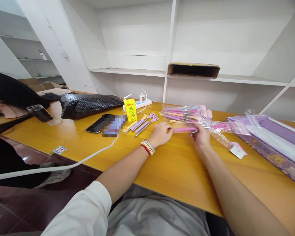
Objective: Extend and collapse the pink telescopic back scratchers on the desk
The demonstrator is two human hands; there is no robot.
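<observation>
A pink back scratcher point(184, 129) in a clear plastic sleeve lies level above the table, its clawed head pointing right. My right hand point(202, 137) is closed around its shaft. At the handle end, my left hand point(162, 133) has thumb and finger pinched on the end of the sleeve. Just behind both hands is a pile of packaged back scratchers point(182, 113) in pink, purple and yellow. Left of my left hand, unwrapped purple back scratchers point(145, 124) and a yellow back scratcher point(135, 122) lie side by side.
A yellow drink carton point(130, 110) stands before a white power strip point(139, 104). Phones point(98, 124) and a black bubble-wrap package point(88, 104) lie leftward. A purple box point(272, 144) occupies the right. A white cable point(93, 159) crosses the left side, near another person point(12, 95).
</observation>
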